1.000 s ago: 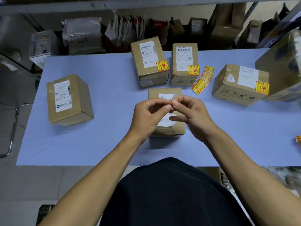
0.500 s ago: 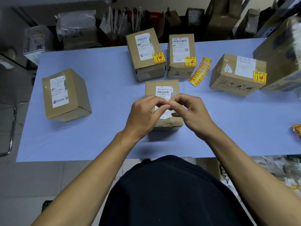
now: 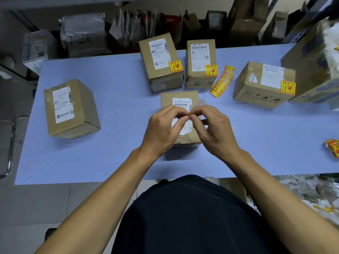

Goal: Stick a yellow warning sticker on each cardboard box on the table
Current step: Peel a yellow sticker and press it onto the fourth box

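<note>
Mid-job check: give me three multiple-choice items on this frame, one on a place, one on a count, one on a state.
1. Where does the fanned strip of yellow warning stickers lie?
A. on the floor
B. on the pale blue table, among the far boxes
C. on the left box

2. How many brown cardboard boxes plainly show a yellow sticker?
A. three
B. one
C. five

3. What are the hands doing?
A. resting flat
B. lifting a box
C. pinching together

B: beside the second far box.
A: three show stickers.
C: left hand and right hand meet fingertip to fingertip.

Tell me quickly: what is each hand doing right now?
Left hand: pinching a sticker.
Right hand: pinching the same sticker, peeling its backing.
</note>
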Motion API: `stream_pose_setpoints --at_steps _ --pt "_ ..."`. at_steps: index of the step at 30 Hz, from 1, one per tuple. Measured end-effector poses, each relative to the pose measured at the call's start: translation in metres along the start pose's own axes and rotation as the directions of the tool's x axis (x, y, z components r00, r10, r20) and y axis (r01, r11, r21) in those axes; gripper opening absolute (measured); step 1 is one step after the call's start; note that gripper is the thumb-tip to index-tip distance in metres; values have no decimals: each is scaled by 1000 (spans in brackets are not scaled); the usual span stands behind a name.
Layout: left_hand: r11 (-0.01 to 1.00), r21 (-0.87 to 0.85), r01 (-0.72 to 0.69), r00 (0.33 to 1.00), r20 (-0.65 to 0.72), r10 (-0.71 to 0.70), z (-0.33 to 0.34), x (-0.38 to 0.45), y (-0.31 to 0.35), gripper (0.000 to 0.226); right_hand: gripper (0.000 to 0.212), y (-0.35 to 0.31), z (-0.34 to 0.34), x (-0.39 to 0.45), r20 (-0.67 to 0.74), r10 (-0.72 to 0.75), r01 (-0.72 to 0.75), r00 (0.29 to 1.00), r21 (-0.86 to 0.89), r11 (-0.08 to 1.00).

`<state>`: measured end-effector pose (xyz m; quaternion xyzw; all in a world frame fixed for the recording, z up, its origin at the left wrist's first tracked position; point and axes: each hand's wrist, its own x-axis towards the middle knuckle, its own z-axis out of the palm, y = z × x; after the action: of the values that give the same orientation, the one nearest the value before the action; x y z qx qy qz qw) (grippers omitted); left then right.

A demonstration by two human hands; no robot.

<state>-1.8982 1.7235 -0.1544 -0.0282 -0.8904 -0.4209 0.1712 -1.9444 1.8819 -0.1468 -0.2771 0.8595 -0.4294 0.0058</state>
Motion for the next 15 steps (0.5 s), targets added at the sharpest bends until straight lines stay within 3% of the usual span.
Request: stream_pose_setpoints --at_steps 5,10,13,15 --pt "999 33 5 1000 13 -5 1 3 2 8 10 0 1 3 39 141 -145 989 146 979" --pt "999 -8 53 999 12 -53 4 4 3 8 10 2 4 4 30 194 -196 981 180 964" --pt "965 -128 228 974 48 -223 9 4 3 8 10 8 8 4 41 227 -231 973 172 958" --pt "859 -255 443 897 130 -424 15 7 1 9 11 14 11 4 74 298 -306 952 174 936"
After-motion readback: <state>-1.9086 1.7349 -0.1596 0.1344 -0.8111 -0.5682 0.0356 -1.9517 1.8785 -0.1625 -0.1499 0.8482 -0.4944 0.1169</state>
